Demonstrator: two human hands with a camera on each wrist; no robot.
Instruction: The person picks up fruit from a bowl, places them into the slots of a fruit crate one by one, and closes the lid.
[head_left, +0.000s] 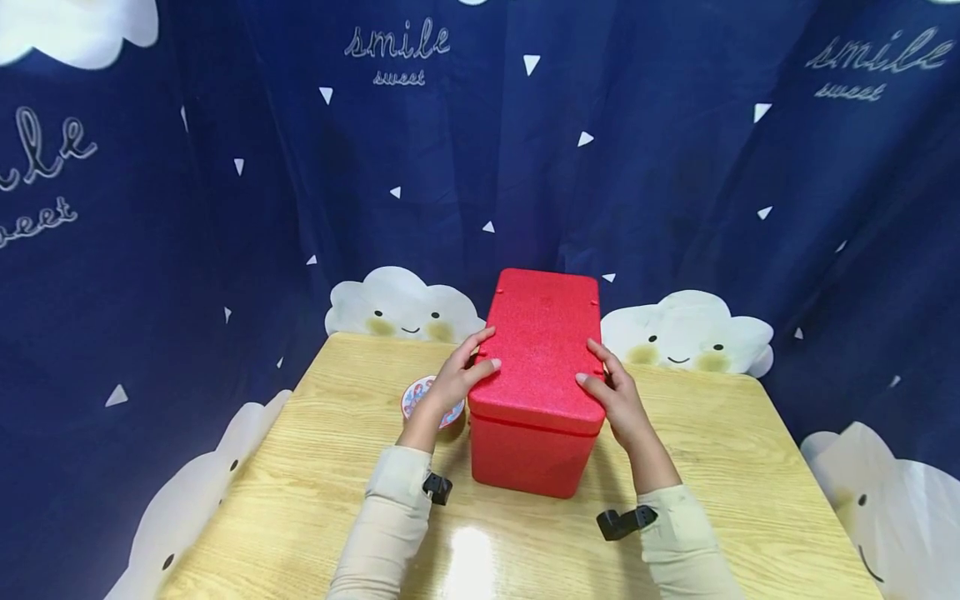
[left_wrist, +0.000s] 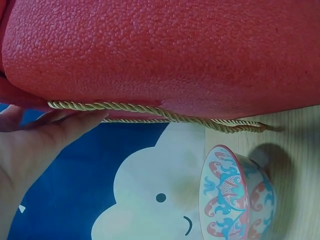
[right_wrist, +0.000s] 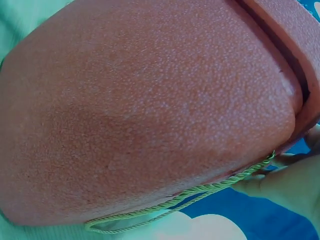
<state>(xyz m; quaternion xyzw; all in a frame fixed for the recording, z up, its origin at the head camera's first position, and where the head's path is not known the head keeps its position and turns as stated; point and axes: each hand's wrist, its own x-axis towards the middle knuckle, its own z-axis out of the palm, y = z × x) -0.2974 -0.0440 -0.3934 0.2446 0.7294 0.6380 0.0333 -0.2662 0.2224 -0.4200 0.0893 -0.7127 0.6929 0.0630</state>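
Pale wood grain runs across the table (head_left: 315,467), which has bare room in front of the person and out toward both side edges, while a blue cloud-print curtain (head_left: 187,250) hangs close behind its far edge. One patterned bowl (head_left: 417,392) sits just left of the box, partly hidden behind the left hand (head_left: 457,379), and narrows the room on that side. That hand grips the left edge of the lid (head_left: 542,342), thumb on top and fingers against the side. One red foam box (head_left: 532,454) stands near the middle of the table, its lid seated on it. One twisted cord (left_wrist: 165,116) runs along the box's side in each wrist view. The right hand (head_left: 618,396) grips the lid's right edge the same way. Right of the box the tabletop lies bare to its edge.
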